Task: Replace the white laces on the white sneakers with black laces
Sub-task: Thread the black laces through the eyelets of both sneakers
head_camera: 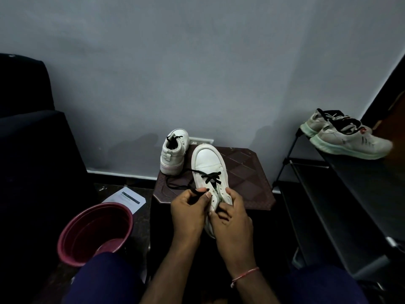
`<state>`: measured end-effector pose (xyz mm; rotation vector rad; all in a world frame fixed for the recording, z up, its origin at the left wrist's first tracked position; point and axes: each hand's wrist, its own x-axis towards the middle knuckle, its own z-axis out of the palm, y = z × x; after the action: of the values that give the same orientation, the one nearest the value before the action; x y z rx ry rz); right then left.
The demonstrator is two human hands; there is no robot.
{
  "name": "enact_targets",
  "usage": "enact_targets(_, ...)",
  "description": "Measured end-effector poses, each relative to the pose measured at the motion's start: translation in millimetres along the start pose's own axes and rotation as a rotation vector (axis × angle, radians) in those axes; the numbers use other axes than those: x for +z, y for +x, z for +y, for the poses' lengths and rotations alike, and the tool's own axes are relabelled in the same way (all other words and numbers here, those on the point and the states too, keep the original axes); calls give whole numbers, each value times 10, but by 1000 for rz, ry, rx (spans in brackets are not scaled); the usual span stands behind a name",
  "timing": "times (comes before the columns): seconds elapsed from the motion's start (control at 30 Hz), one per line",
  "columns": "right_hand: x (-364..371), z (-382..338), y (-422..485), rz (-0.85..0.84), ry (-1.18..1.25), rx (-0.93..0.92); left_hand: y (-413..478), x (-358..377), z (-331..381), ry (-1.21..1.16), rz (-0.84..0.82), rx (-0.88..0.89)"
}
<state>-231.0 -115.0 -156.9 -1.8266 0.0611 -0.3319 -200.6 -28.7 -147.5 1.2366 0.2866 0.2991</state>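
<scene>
A white sneaker [208, 163] lies toe-away on a dark brown stool [247, 174], partly laced with a black lace [210, 176] that crosses its lower eyelets and trails off to the left. My left hand [188, 211] pinches the black lace near the sneaker's left eyelets. My right hand [232, 213] grips the sneaker's right side and tongue, fingers curled round it. A second white sneaker [174, 150] stands heel-toward me at the stool's back left, with black lace showing at its collar.
A maroon bucket [72, 238] stands on the floor at left, beside a sheet of paper [129, 198]. A dark chair [26, 139] fills the far left. On the right, a black shoe rack [350, 194] carries a pair of worn white trainers [346, 134]. A grey wall is behind.
</scene>
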Motion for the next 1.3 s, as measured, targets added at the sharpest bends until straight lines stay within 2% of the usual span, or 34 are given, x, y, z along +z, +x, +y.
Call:
enact_targets(0.27,-12,47,-41,-2,36,-9,-28,-37,-3,-59,-1,-114)
enact_targets(0.67,0,95,-46,10,18,-13,-10,-40,-32,-185,49,-193)
enact_targets(0.77,1,102,-53,17,10,-8,-17,-60,-29,-172,43,-177)
enact_targets(0.9,2,91,-63,16,3,-1,-55,-88,-30,-78,-46,-105)
enact_targets(1.07,-24,65,-80,38,-26,-28,-51,-85,-46,-10,-27,-57)
enact_targets(1.3,-52,56,-21,37,153,93,-60,-90,-63,-106,-3,-130)
